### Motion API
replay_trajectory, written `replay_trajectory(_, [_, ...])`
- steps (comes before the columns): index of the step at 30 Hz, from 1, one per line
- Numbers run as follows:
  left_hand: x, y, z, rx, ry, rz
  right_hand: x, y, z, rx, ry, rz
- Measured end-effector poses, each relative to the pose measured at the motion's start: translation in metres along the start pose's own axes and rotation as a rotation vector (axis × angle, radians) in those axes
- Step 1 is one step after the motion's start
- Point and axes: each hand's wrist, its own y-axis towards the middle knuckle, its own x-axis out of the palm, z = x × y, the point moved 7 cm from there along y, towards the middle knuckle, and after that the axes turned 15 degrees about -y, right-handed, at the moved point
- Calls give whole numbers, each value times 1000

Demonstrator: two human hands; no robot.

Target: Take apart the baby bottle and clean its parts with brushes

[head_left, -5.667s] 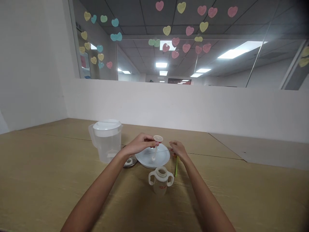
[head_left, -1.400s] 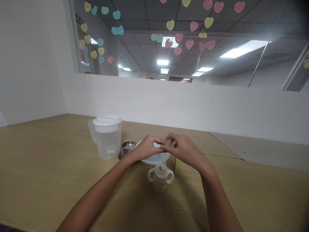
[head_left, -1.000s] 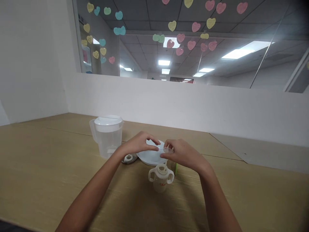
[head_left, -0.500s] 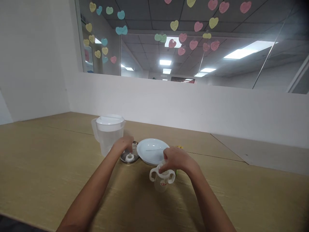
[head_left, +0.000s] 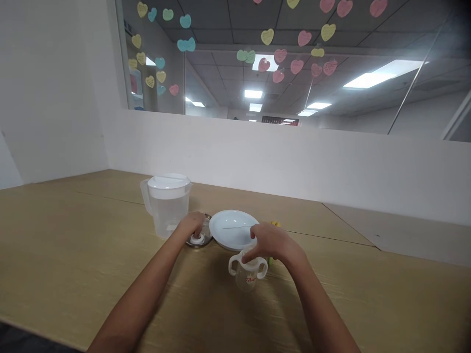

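L hand (head_left: 192, 225) fingers together, pressing on small white piece (head_left: 197, 239) in steel dish (head_left: 206, 234); R hand (head_left: 272, 242) fingers apart atop 2-handled sippy cup (head_left: 246, 275), grip unclear, beside white plate (head_left: 233, 220)

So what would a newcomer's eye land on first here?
The pastel paper hearts scattered across the window above the white partition come first. Lower down, on the wooden tabletop, the lidded plastic pitcher and white plate stand out, with the right hand over a two-handled baby cup.
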Motion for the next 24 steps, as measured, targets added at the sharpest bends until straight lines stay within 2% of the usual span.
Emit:
replay_trajectory(4, [-26, -19, 4, 39, -13, 64, -17, -9, 11, 47, 55, 88])
replay_trajectory(7, [-49, -44, 18, 148, -55, 138, -32, -16, 10, 23, 155, 203])
replay_trajectory(12, [-71, -98, 71, 551, -336, 215, -51, -21, -9, -128, 398, 491])
replay_trajectory(16, [-75, -129, 102, 775, -480, 225, -61, -22, -26, -270, 572, 606])
replay_trajectory(20, [-83, -138, 106, 806, -490, 356, -69, -26, -29, -304, 724, 644])
replay_trajectory(24, [-82, -138, 107, 782, -345, 442, -63, -24, -25, -223, 666, 573])
